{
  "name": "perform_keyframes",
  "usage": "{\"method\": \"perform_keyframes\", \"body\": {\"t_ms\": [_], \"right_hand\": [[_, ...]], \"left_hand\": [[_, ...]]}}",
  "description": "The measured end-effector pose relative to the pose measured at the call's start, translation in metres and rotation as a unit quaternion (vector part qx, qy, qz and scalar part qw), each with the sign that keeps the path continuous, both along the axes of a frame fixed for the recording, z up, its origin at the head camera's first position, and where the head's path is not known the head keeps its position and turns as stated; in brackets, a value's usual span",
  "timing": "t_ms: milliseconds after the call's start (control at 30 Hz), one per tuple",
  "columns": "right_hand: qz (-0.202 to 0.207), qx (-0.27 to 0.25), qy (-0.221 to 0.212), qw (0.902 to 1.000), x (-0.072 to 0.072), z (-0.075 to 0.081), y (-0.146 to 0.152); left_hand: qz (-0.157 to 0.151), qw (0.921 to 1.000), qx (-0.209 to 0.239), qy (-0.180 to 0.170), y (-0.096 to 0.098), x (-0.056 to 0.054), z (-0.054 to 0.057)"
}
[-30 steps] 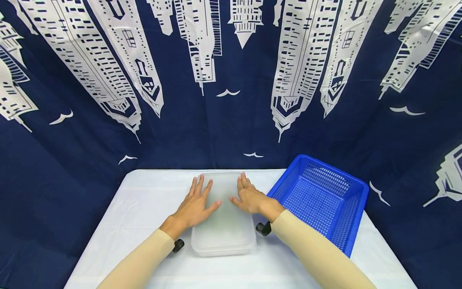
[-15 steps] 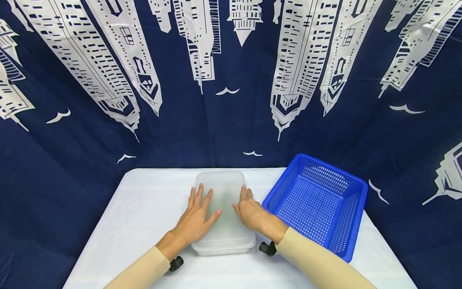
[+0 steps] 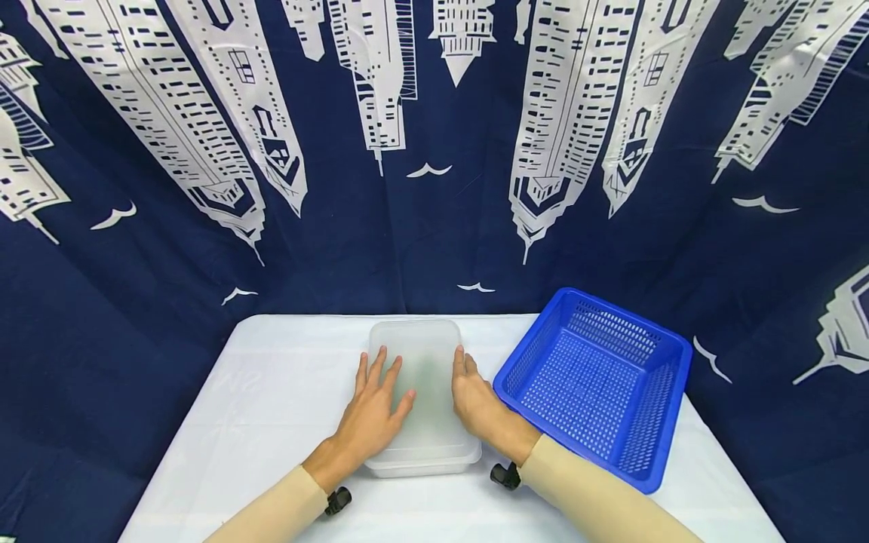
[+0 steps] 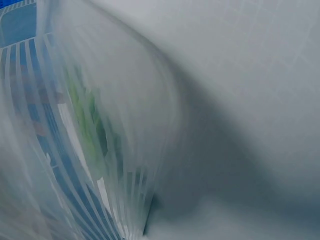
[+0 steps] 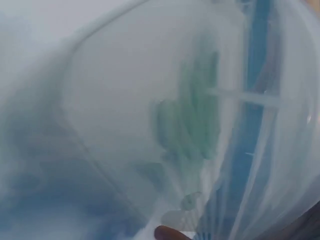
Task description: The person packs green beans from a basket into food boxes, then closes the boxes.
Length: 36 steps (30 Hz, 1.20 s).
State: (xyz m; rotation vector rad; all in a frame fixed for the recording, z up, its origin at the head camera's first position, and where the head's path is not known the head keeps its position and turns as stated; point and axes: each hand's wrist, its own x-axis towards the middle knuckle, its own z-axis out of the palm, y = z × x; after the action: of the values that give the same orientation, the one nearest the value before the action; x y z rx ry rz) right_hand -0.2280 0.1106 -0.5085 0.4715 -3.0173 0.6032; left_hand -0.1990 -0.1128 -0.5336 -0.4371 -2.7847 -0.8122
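A translucent plastic food container (image 3: 428, 445) with its lid on stands at the middle of the white table. Something green (image 5: 190, 115) shows blurred through its wall in the right wrist view, and a green patch (image 4: 90, 120) shows in the left wrist view. My left hand (image 3: 370, 415) lies with spread fingers over the left side of the lid, thumb pointing inward. My right hand (image 3: 475, 400) is at the lid's right edge, fingers straight and close together, its thumb hidden. One fingertip (image 5: 170, 233) appears at the bottom of the right wrist view.
A blue perforated plastic basket (image 3: 645, 467) stands at an angle on the right of the table, close beside my right forearm. Behind the white table (image 3: 271, 392) hangs a navy cloth (image 3: 434, 234) printed with white buildings and birds.
Both hands have come back toward me along the lid. My right hand has turned onto its side at the right edge, its thumb no longer showing. Container and basket stay in place.
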Motion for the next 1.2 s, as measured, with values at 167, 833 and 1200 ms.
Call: {"method": "perform_keyframes", "body": {"t_ms": [167,833,1200], "right_hand": [[0.009,-0.041,0.032,0.9986,0.004,-0.004,0.004],[0.054,-0.067,-0.017,0.9962,0.049,-0.02,0.019],[0.04,-0.068,0.007,0.9968,0.048,-0.026,0.017]], "left_hand": [[0.002,0.9999,-0.008,0.012,0.002,0.003,0.001],[-0.01,0.998,-0.045,0.043,0.004,0.031,-0.005],[0.003,0.9972,-0.06,0.044,0.005,0.031,-0.008]]}}
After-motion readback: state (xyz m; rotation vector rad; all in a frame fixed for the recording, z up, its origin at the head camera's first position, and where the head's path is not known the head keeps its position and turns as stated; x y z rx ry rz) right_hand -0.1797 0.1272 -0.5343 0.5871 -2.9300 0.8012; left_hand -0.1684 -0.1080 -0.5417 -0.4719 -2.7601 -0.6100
